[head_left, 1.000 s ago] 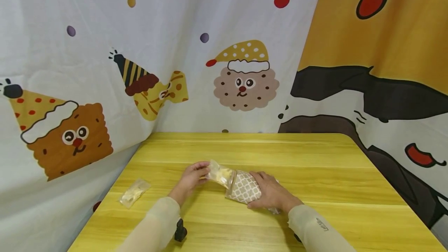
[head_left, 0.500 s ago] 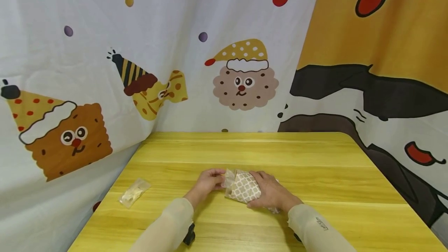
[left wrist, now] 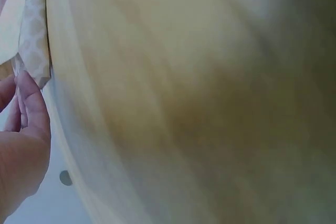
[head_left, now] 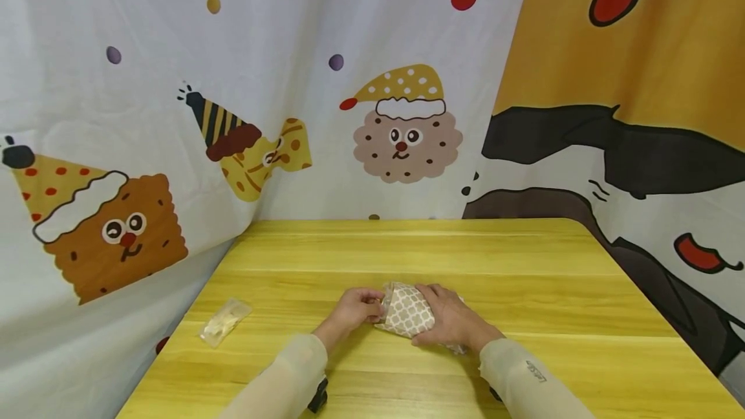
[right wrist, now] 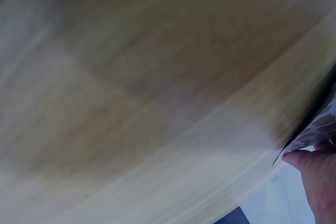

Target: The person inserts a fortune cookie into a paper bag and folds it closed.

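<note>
A beige bag with a white lattice pattern point(head_left: 407, 310) lies on the table, its open end toward the left. My right hand point(head_left: 447, 319) grips its right part, fingers over the far side and thumb along the near side. At the mouth, my left hand point(head_left: 352, 308) pinches the end of a clear packet, most of which is hidden inside the bag. In the left wrist view, the left thumb and fingers point(left wrist: 35, 100) meet right at the edge of the bag. The right wrist view catches only the right thumb point(right wrist: 296, 158) against the patterned side.
A second clear packet with pale yellow contents point(head_left: 224, 322) lies at the table's left side. The yellow wood-grain table point(head_left: 465, 254) reaches back to a curtain point(head_left: 314, 31) printed with cartoon biscuits.
My left hand has moved right, pushing the clear packet from outside the mouth into the patterned bag. My right hand has kept its hold on the bag in the same place.
</note>
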Demonstrator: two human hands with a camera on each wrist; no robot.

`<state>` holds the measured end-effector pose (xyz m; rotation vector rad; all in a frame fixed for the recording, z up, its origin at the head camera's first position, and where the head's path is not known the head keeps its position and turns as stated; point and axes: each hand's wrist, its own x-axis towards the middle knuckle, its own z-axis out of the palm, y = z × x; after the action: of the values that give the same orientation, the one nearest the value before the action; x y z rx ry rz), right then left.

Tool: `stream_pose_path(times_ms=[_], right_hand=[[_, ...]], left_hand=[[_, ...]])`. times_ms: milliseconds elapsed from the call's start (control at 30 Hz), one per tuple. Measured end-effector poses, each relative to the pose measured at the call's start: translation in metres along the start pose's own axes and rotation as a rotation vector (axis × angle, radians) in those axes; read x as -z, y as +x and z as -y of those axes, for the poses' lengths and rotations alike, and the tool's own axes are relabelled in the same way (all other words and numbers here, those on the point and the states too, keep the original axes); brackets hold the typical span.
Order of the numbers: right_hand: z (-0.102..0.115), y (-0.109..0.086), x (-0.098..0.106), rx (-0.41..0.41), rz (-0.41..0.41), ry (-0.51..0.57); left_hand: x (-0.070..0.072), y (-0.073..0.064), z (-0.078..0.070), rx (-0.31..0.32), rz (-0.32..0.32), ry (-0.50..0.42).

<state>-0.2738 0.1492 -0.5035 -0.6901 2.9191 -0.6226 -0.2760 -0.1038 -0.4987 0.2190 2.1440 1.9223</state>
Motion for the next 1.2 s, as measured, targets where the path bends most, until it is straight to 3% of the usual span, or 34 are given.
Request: stream_pose_path(times_ms=[167,400,567,733,867,1067,1200], right_hand=[[-0.001,0.000,0.001,0.003,0.000,0.002],[-0.003,-0.003,0.003,0.002,0.000,0.027],[-0.005,-0.004,0.002,0.002,-0.004,0.022],[-0.007,-0.005,0.002,0.004,-0.009,0.026],[-0.007,-0.004,0.001,0.013,-0.010,0.025],[-0.005,-0.003,-0.001,0.013,-0.008,0.024],[-0.004,-0.002,-0.001,0.022,-0.009,0.022]], left_hand=[[-0.006,0.003,0.001,-0.011,-0.024,0.018],[-0.021,0.003,-0.005,-0.026,0.029,0.032],[-0.013,0.002,-0.004,-0.024,-0.022,0.019],[0.017,-0.002,-0.002,-0.016,-0.048,0.022],[0.049,-0.015,-0.004,0.016,-0.125,0.032],[0.112,-0.043,-0.006,0.045,-0.306,0.099],[0.157,-0.067,-0.009,0.066,-0.383,0.201]])
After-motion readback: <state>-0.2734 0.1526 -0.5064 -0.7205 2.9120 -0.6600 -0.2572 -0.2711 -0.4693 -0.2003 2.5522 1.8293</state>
